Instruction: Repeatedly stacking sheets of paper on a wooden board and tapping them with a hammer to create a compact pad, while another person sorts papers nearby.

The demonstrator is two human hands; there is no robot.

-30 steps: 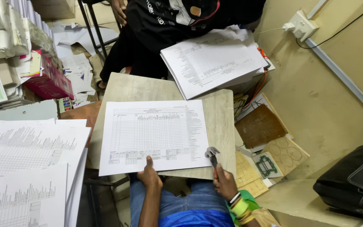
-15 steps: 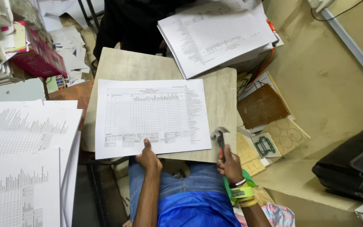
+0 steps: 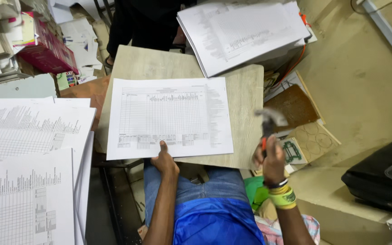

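Head view, looking down at lap and desk.

Left hand (image 3: 165, 161): lower centre of frame, thumb up on the near edge of the sheet (image 3: 171, 117), pinning it to the board (image 3: 243, 97); fingers lie under the board edge, so grip is only partly seen. Hand is pressing the sheet, not clenched round a tool.

Right hand (image 3: 271, 159): lower right of centre, just off the board's right edge, closed round the red-and-black handle of a hammer (image 3: 270, 121). Hammer head is raised above the hand, motion-blurred, over the board's right margin, apart from the sheet.

Sheet: printed table form, landscape, flat at centre of frame, covering most of the board's near half; near edge overhangs slightly toward the lap.

Board: pale wood-grain, rounded corners, resting across the knees; jeans and blue shirt show below it.

Surroundings: paper stack (image 3: 243, 31) at upper centre-right, overlapping the board's far corner. More printed forms (image 3: 28, 159) fill the left side, lower left esp. Pink box (image 3: 46, 52) at upper left amid loose papers. Brown cardboard (image 3: 293, 106) just right of the board, w/ a tan sheet of cut-out circles below it. Black bag (image 3: 379, 177) at right edge. Another person's dark clothing at top centre, beyond the board. Yellow-green bands on the right wrist.
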